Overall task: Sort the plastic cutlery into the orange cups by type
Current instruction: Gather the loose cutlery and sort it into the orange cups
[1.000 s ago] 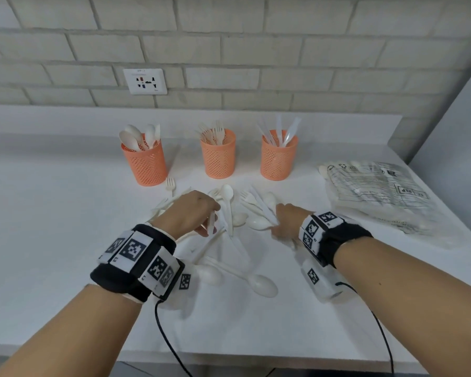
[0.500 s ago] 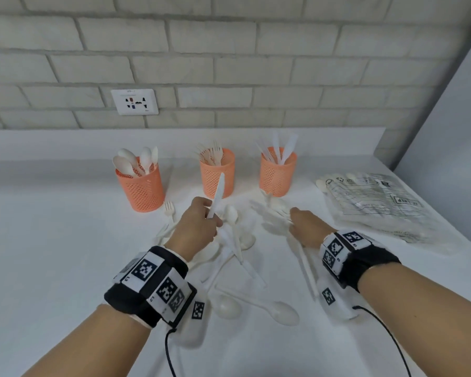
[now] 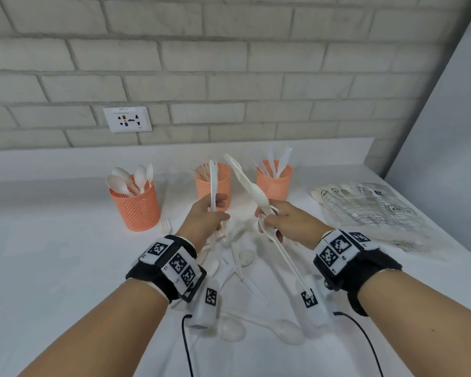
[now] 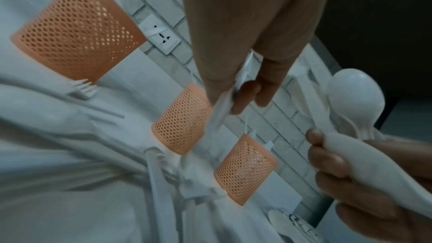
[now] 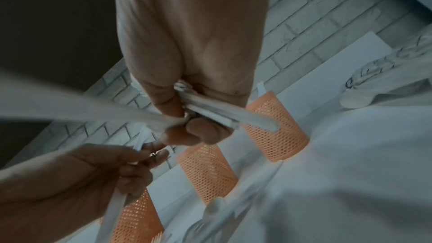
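Note:
Three orange mesh cups stand in a row near the wall: the spoon cup (image 3: 135,208) on the left, the fork cup (image 3: 220,180) in the middle, the knife cup (image 3: 274,183) on the right. My left hand (image 3: 215,210) pinches a white plastic knife (image 3: 213,180) upright in front of the fork cup. My right hand (image 3: 269,217) grips a bundle of several white pieces (image 3: 246,183), a spoon (image 4: 355,97) among them, slanting up and to the left. In the right wrist view its fingers (image 5: 201,134) curl round the handles (image 5: 217,112). Both hands hover above the loose cutlery pile (image 3: 239,262).
A lone fork (image 3: 165,225) lies by the spoon cup. Two spoons (image 3: 286,331) lie near the table's front. A clear plastic bag of cutlery (image 3: 365,208) lies at the right. A wall socket (image 3: 127,119) sits behind, and a grey panel (image 3: 446,131) borders the right.
Both hands have risen off the pile. The left one picked up the knife and holds it upright; the right one lifted a bundle of pieces toward the cups.

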A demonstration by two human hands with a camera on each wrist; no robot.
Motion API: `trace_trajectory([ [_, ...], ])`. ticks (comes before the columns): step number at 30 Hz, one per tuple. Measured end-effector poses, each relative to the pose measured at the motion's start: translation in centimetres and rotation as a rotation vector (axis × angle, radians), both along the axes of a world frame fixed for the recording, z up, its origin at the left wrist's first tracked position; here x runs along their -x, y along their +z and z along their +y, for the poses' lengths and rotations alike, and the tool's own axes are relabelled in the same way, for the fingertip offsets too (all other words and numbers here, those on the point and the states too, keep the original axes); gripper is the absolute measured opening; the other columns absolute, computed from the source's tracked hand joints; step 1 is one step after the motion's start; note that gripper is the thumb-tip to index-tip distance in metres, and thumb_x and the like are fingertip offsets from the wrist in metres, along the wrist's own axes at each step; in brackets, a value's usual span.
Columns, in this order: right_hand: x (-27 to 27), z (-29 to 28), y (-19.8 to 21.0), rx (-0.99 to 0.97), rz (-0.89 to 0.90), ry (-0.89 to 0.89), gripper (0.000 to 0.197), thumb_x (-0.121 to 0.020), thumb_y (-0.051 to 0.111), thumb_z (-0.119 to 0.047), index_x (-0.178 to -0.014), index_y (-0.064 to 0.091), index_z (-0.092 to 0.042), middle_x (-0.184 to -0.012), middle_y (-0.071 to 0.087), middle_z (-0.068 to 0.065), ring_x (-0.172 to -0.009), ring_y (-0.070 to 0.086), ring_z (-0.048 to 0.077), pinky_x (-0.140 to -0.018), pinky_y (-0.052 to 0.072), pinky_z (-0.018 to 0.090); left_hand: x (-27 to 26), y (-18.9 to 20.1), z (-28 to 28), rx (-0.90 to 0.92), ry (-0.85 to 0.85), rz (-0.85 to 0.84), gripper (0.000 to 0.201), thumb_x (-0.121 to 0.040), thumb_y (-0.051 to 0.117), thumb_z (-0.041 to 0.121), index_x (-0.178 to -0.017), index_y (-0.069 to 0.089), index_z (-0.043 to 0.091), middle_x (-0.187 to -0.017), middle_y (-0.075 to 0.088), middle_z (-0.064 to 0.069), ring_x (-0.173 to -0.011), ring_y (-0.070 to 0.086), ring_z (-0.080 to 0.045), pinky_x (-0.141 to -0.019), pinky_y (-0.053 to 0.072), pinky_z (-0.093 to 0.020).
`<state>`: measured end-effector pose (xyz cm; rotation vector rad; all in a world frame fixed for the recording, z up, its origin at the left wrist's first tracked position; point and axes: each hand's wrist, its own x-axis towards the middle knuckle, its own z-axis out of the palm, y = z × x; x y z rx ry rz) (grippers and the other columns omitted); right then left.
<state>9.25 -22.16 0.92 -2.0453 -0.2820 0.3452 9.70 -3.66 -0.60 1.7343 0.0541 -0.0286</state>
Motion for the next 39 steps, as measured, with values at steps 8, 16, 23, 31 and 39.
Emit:
trace_trajectory([
  [8, -1.3, 2.9, 0.7, -0.235, -0.045, -0.201, 0.022, -0.089, 0.044, -0.008, -0.106, 0.053, -0.018, -0.086, 0.057, 0.004, -0.073, 0.058, 0.021, -0.067, 0.049, 0.032, 0.5, -1.8, -1.8, -0.039, -0.398, 0.108, 0.053, -0.064, 0.076, 0.042, -0.106, 0.061, 0.014, -0.078, 0.059, 0.006, -0.066, 0.051, -0.005, -0.064, 0.040, -0.021],
  [16, -1.6, 3.5, 1.1, -0.246, -0.109, -0.277, 0.008, -0.097, 0.039, -0.012, -0.101, 0.045, -0.014, -0.073, 0.046, 0.002, -0.056, 0.043, 0.014, -0.050, 0.039, 0.026, 0.1, -1.4, -1.0, 0.145, -0.103, 0.131, 0.024, -0.098, 0.044, 0.019, -0.083, 0.057, 0.007, -0.045, 0.038, 0.004, -0.040, 0.032, -0.007, -0.044, 0.031, -0.019],
  [23, 0.1, 6.6, -0.2, 0.150, -0.161, -0.059, 0.026, -0.097, 0.037, -0.008, -0.121, 0.047, -0.005, -0.090, 0.056, 0.004, -0.069, 0.053, 0.011, -0.056, 0.041, 0.015, 0.0, -0.1, -2.0, 0.181, -0.094, 0.032, 0.055, -0.071, 0.074, 0.047, -0.097, 0.061, 0.000, -0.075, 0.057, -0.013, -0.067, 0.053, -0.021, -0.062, 0.043, -0.031],
  [31, 1.1, 6.3, 0.9, 0.209, -0.094, 0.282, 0.051, -0.092, 0.054, -0.015, -0.138, 0.035, -0.010, -0.114, 0.058, 0.010, -0.091, 0.057, 0.015, -0.075, 0.050, 0.028, -0.4, 0.0, -0.3, 0.282, 0.122, 0.125, 0.012, -0.088, 0.057, 0.016, -0.079, 0.057, 0.007, -0.060, 0.053, -0.007, -0.046, 0.055, -0.015, -0.045, 0.044, -0.022],
  [39, 4.6, 3.1, -2.5, 0.871, 0.083, 0.531, 0.089, -0.064, 0.074, -0.060, -0.129, 0.034, -0.015, -0.111, 0.050, -0.002, -0.097, 0.052, 0.018, -0.079, 0.046, 0.029, -0.6, -0.2, 4.4, 0.435, 0.203, 0.207, 0.029, -0.093, 0.049, 0.017, -0.065, 0.042, 0.013, -0.043, 0.048, 0.001, -0.042, 0.051, -0.011, -0.062, 0.054, -0.030],
])
